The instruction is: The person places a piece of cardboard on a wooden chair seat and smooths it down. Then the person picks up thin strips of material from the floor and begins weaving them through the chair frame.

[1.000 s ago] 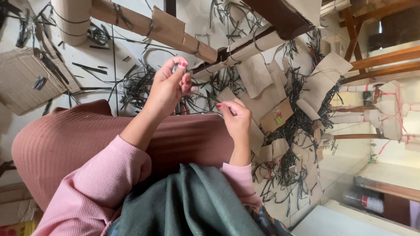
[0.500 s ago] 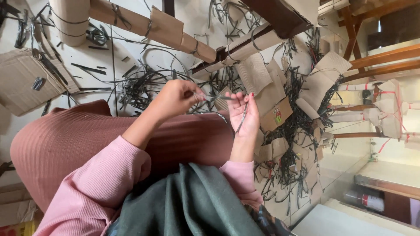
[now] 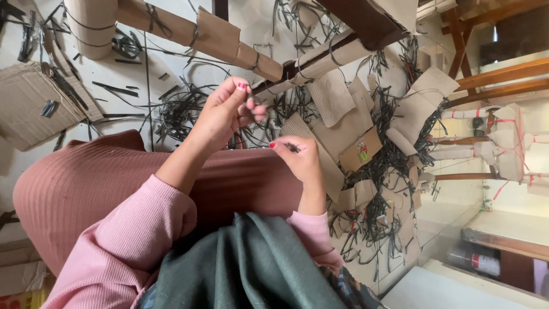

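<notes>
Open gap between left hand [image 3: 226, 111] and right hand [image 3: 297, 157], crossed only by a thin dark strip [image 3: 289, 147] pinched at the right. Below both, blocked by the ribbed rust-coloured lap [image 3: 114, 183]. Ahead, barred by a cardboard-wrapped wooden bar [image 3: 200, 34] running across. Floor [image 3: 171, 68] beyond littered with tangled black straps [image 3: 177, 109] and cardboard scraps [image 3: 354, 120]; bare patch just beside the flat cardboard piece [image 3: 28, 103].
</notes>
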